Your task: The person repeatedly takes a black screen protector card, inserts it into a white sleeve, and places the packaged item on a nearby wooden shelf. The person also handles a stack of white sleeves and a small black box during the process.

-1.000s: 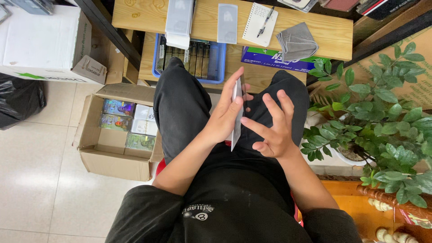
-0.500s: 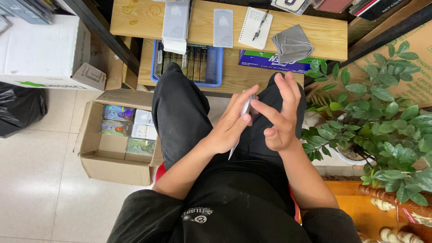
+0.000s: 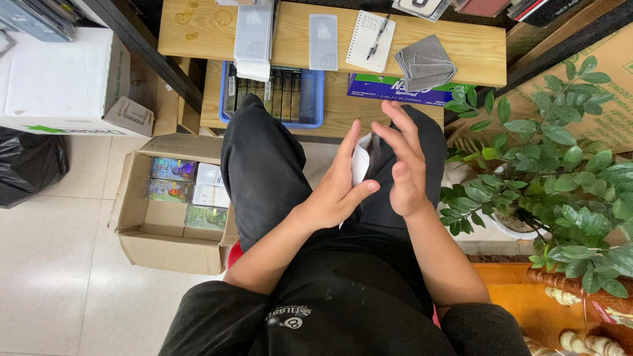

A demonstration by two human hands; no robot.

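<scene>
So you're sitting with both hands up over your lap, black trousers underneath. Your left hand (image 3: 336,191) has the white card (image 3: 361,160): the fingers are nearly straight behind it and the thumb sticks out to the right under its lower edge, so it's more propped in a loose, mostly open hand than squeezed, and I can't tell how firm the grip is. Your right hand (image 3: 402,165) is just beside it, fingers spread and a bit curled, palm turned toward the card, not closed on anything; whether a fingertip touches the card's right edge I can't tell, it's too tight in there. The card stands roughly upright between the two hands, above your knees and well short of the desk (image 3: 461,49). On the desk's top board, near the front edge, there's a notepad (image 3: 369,33) with a pen (image 3: 378,36) lying on it, a grey cloth (image 3: 425,64) just right of that toward the right end, and a flat clear sleeve (image 3: 323,33) left of the notepad, with a taller clear stack (image 3: 253,33) further left hanging over the front edge. On the lower shelf under it sits a blue tray (image 3: 315,109) full of upright cards, and a blue packet (image 3: 372,89) at its right. On the floor left of your leg is an open carton (image 3: 142,231) with shiny packs (image 3: 173,169) along its far side. A leafy plant (image 3: 560,171) fills the right side, and a white box (image 3: 59,79) sits at upper left.
</scene>
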